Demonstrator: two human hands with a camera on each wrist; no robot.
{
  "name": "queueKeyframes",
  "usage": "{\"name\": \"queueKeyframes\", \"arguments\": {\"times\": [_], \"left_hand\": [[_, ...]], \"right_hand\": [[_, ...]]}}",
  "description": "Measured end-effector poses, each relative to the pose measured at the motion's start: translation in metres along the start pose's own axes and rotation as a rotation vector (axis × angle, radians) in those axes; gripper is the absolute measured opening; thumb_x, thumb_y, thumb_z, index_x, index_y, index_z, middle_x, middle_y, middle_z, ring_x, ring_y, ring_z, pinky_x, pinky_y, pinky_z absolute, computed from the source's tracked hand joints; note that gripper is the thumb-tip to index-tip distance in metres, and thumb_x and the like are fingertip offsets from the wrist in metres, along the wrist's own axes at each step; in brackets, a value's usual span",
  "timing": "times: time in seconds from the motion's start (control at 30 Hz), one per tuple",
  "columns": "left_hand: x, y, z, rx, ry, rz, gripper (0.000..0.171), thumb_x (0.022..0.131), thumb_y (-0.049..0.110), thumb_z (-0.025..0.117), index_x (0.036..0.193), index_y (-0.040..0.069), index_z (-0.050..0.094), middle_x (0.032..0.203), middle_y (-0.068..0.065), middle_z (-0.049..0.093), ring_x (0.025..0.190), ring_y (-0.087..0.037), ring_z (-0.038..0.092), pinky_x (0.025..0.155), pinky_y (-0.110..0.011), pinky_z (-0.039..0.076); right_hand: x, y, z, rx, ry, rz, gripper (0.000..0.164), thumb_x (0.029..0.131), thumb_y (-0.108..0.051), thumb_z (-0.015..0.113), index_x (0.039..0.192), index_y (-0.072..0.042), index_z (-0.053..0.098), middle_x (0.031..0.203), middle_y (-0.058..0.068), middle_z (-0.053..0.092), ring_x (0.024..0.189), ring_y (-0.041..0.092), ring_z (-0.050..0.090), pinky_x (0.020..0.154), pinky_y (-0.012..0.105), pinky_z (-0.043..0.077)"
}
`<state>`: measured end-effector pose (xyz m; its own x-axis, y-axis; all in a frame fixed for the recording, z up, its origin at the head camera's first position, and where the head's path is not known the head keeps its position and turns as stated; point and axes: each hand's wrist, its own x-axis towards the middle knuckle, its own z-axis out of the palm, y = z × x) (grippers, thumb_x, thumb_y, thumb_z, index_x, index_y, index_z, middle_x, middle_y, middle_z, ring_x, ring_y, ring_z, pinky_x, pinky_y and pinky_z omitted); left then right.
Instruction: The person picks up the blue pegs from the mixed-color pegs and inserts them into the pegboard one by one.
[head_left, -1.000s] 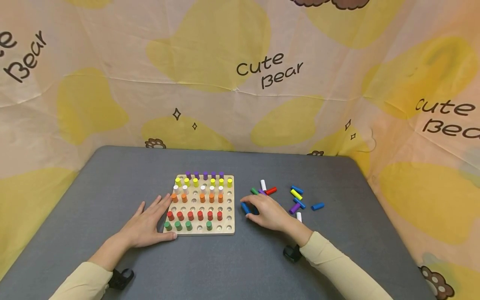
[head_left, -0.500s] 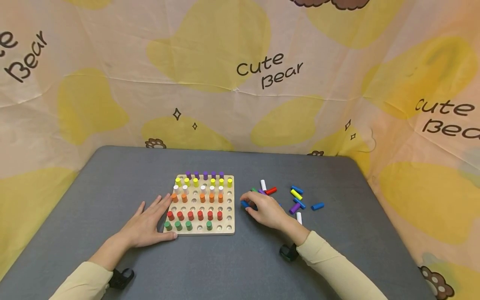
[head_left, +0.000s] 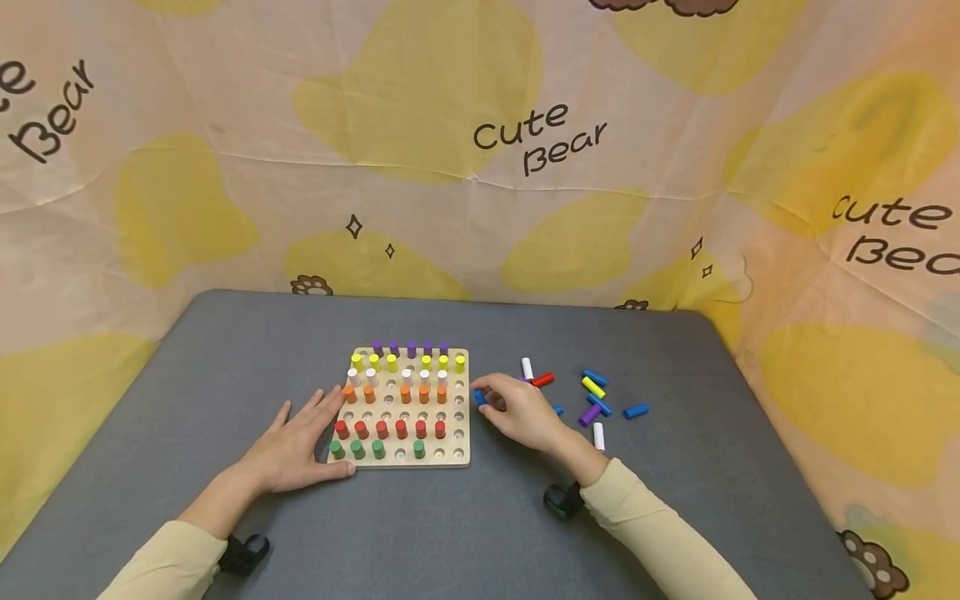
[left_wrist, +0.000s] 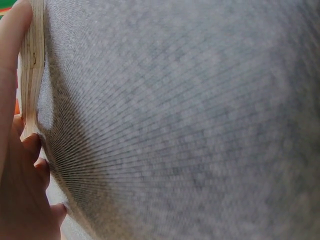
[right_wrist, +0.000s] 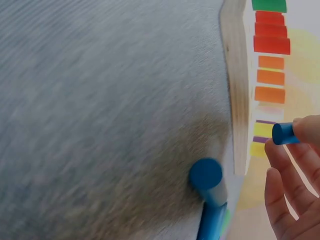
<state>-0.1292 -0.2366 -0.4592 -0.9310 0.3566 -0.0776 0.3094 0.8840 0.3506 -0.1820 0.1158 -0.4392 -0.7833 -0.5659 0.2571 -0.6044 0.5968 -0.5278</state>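
A square wooden pegboard point(head_left: 467, 425) lies on the grey table, with rows of purple, yellow, white, orange, red and green pegs standing in it; several holes are bare. My left hand point(head_left: 292, 450) rests at its left side, fingers straight and spread, thumb at the front left corner. In the left wrist view the thumb point(left_wrist: 17, 35) touches the wooden edge. Just off the board's right edge, my right hand point(head_left: 525, 417) pinches a blue peg point(head_left: 479, 398) between thumb and fingers. The right wrist view shows that peg's end point(right_wrist: 282, 134) sticking out from the fingertips.
Right of the board lie loose pegs: a white peg point(head_left: 527, 367), a red peg point(head_left: 543, 379), a yellow peg point(head_left: 593, 387), a purple peg point(head_left: 590, 415), another white peg point(head_left: 598, 437) and several blue ones point(head_left: 636, 411). A printed cloth point(head_left: 480, 233) hangs behind the table.
My right hand has moved left and slightly away from me with the blue peg, from beside the loose pegs to the board's right edge. My left hand stays in place.
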Motion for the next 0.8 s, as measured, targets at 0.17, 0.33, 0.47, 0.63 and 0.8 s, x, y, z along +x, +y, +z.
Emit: {"name": "queueKeyframes", "arguments": {"times": [0.17, 0.33, 0.47, 0.63, 0.8], "left_hand": [[0.0, -0.001, 0.001, -0.004, 0.001, 0.0, 0.11, 0.068, 0.074, 0.058, 0.149, 0.012, 0.017, 0.153, -0.012, 0.021, 0.139, -0.036, 0.017, 0.105, -0.065, 0.006], [0.0, -0.001, 0.002, -0.009, 0.0, -0.001, 0.11, 0.067, 0.074, 0.058, 0.149, 0.012, 0.017, 0.153, -0.011, 0.021, 0.139, -0.036, 0.017, 0.105, -0.065, 0.006], [0.0, -0.002, 0.002, -0.008, 0.002, -0.001, 0.11, 0.067, 0.074, 0.058, 0.149, 0.012, 0.017, 0.153, -0.011, 0.021, 0.139, -0.036, 0.017, 0.105, -0.065, 0.006], [0.001, -0.002, 0.002, -0.005, 0.003, 0.001, 0.11, 0.067, 0.074, 0.058, 0.149, 0.012, 0.017, 0.153, -0.011, 0.02, 0.139, -0.036, 0.017, 0.105, -0.065, 0.006], [0.001, -0.002, 0.002, -0.007, -0.001, -0.003, 0.11, 0.068, 0.074, 0.058, 0.149, 0.012, 0.016, 0.153, -0.011, 0.02, 0.139, -0.036, 0.017, 0.105, -0.065, 0.005]], "right_hand": [[0.006, -0.006, 0.003, 0.043, 0.0, 0.019, 0.03, 0.083, -0.01, 0.066, 0.113, -0.013, 0.06, 0.104, -0.003, 0.064, 0.084, 0.008, 0.062, 0.073, 0.024, 0.053], [0.012, -0.013, 0.007, 0.085, -0.011, 0.017, 0.029, 0.083, -0.009, 0.067, 0.111, -0.013, 0.06, 0.104, -0.003, 0.064, 0.084, 0.008, 0.062, 0.073, 0.024, 0.053], [0.016, -0.017, 0.011, 0.105, -0.019, 0.012, 0.028, 0.084, -0.009, 0.066, 0.111, -0.012, 0.061, 0.104, -0.002, 0.065, 0.084, 0.008, 0.062, 0.073, 0.023, 0.052], [0.023, -0.023, 0.015, 0.142, -0.031, 0.006, 0.028, 0.085, -0.01, 0.064, 0.113, -0.009, 0.061, 0.105, -0.001, 0.065, 0.086, 0.009, 0.063, 0.073, 0.023, 0.053], [0.031, -0.031, 0.018, 0.153, -0.03, 0.008, 0.024, 0.087, -0.012, 0.063, 0.111, -0.01, 0.061, 0.101, -0.001, 0.066, 0.085, 0.009, 0.063, 0.072, 0.022, 0.053]]}}
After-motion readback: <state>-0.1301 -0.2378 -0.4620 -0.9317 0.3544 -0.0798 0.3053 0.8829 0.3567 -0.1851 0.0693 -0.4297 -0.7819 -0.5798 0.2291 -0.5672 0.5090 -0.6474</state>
